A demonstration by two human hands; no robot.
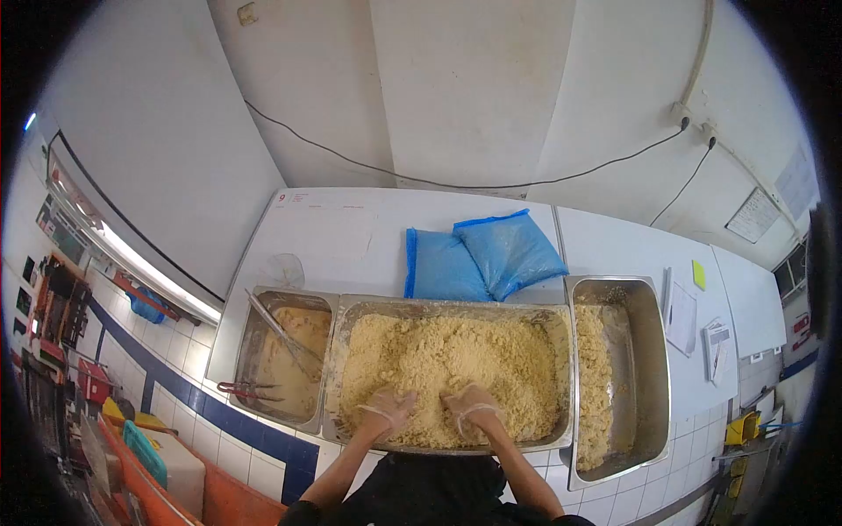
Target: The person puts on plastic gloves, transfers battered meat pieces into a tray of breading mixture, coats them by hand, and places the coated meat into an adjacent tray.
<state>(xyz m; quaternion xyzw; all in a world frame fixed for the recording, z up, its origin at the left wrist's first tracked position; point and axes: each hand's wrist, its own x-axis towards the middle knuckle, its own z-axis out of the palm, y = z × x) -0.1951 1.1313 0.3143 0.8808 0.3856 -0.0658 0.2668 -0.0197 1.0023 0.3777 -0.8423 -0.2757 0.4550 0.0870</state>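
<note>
The left hand and right hand, in clear gloves, press into yellowish crumbs in the middle steel pan; with fingers partly buried, I cannot tell whether either grip is loose or clenched. The work looks midway: the crumbs are spread wall to wall but remain heaped and lumpy. To the left, 2 tongs rest in a pan of batter; the right pan is part-filled. Beyond, 2 plump blue bags lie on the white table, before a pale wall with a drooping cable.
</note>
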